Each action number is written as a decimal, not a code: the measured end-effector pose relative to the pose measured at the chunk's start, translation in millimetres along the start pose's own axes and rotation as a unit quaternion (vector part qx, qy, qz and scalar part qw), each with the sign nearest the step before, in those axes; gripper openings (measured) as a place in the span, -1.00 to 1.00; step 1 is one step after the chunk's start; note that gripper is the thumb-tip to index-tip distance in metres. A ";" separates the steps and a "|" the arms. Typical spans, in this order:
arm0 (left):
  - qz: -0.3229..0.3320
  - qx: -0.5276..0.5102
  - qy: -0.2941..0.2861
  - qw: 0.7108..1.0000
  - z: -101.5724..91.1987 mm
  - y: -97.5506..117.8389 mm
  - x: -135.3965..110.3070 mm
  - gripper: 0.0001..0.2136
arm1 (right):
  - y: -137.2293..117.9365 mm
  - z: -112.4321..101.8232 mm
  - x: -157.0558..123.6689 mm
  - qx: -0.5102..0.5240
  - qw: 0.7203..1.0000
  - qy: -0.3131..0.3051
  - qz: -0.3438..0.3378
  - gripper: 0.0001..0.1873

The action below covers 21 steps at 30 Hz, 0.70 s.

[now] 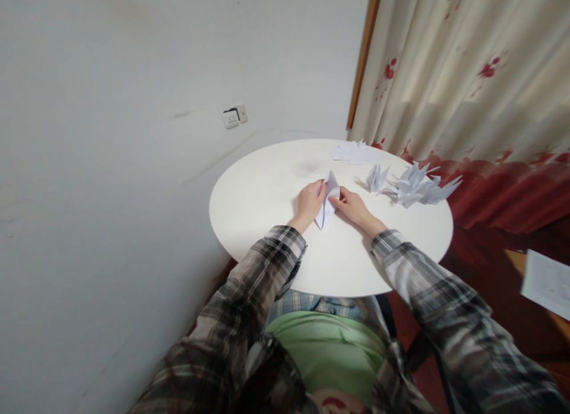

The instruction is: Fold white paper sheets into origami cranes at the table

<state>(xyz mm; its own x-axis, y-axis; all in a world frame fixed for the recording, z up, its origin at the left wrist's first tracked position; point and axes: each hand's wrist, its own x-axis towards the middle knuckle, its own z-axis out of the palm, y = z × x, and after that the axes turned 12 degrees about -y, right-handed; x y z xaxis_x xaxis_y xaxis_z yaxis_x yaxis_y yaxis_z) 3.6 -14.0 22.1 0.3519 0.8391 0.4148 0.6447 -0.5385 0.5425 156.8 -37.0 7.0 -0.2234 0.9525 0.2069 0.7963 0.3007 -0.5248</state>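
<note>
Between my hands, over the middle of the white round table (262,188), is a folded sheet of white paper (328,209) in a narrow diamond shape, pointed at top and bottom. My left hand (309,201) grips its left edge, thumb and fingers closed on it. From the other side, my right hand (351,205) pinches the right edge between thumb and fingers. Some fingertips are hidden behind the paper. To the right stands a folded paper crane (376,178), beside a cluster of several more paper cranes (414,185).
Flat white paper sheets (356,152) lie at the table's far edge, a small folded piece on top. A wall with a socket (231,118) is close on the left. A floral curtain (445,75) hangs behind at right. Lower right, a printed sheet (547,283) rests on a wooden surface.
</note>
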 end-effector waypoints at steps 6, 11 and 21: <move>0.023 -0.018 -0.018 0.999 -1.5 4.2 -2.2 -0.74 | 6.0 4.6 0.5 -0.027 0.999 0.023 -0.013 -0.49; 0.022 0.012 -0.038 0.999 -3.0 6.3 -3.0 -0.73 | 7.0 4.2 0.7 0.005 0.997 0.059 -0.050 -0.47; 0.018 0.072 -0.024 0.997 1.9 -2.1 -0.6 -0.71 | -0.1 -0.7 -1.5 0.083 0.994 0.055 -0.038 -0.43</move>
<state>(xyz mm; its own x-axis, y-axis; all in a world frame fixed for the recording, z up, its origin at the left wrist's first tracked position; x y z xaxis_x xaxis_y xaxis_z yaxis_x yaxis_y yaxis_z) 3.4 -13.3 19.3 0.4062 0.8241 0.3947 0.7204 -0.5546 0.4165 157.5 -38.5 7.4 -0.2096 0.9182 0.3360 0.6731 0.3848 -0.6316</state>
